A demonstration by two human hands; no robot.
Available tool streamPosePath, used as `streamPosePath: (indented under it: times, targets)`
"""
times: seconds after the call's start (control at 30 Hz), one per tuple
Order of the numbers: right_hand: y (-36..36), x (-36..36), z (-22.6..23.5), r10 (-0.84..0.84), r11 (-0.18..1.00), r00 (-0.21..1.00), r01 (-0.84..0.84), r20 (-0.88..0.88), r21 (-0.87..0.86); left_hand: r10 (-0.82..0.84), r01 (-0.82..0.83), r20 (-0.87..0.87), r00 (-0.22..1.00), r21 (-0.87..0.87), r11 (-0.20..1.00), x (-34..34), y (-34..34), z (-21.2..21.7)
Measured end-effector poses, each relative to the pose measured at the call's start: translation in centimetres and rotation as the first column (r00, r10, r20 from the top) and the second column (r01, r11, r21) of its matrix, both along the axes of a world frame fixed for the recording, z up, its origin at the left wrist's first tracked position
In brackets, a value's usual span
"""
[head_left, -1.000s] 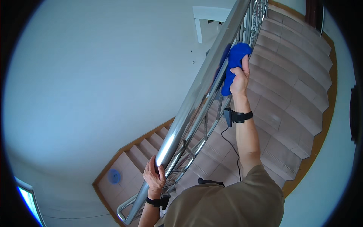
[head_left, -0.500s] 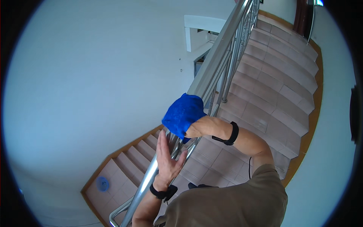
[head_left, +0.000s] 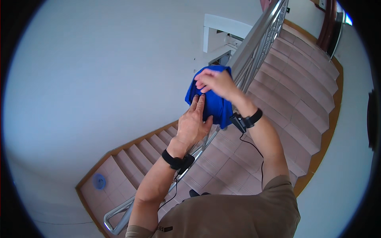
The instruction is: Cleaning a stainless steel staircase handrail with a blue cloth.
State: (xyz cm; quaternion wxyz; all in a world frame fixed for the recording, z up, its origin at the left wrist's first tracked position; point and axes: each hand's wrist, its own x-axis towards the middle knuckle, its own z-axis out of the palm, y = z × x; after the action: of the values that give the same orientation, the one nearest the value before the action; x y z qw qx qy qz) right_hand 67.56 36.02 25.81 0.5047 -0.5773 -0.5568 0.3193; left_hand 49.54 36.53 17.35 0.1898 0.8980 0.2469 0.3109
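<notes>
Shows a translucent blue basin (head_left: 99,181) on the tiled landing (head_left: 116,177) at lower left, pinkish tiled steps (head_left: 293,99) at right, and brown skirting (head_left: 338,91) edging them.

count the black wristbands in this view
2: one black wristband with a small black box is worn just behind the left hand, the other black wristband just behind the right hand.
</notes>
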Motion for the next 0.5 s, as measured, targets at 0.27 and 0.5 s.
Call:
streamPosePath:
  times: [0.27, 0.5]
  targets:
    - [2.9, 3.3, 0.6, -0.418, 0.890, 0.516, 0.065, 0.748, 0.452, -0.156, 0.082, -0.172, 0.973, -0.371, 0.925, -0.9, 0.8, 4.4]
    - [3.5, 1.7, -0.4, -0.301, 0.953, 0.228, 0.099, 0.926, 0.286, 0.025, -0.036, -0.054, 0.998, -0.212, 0.977, 3.4, -0.6, 4.0]
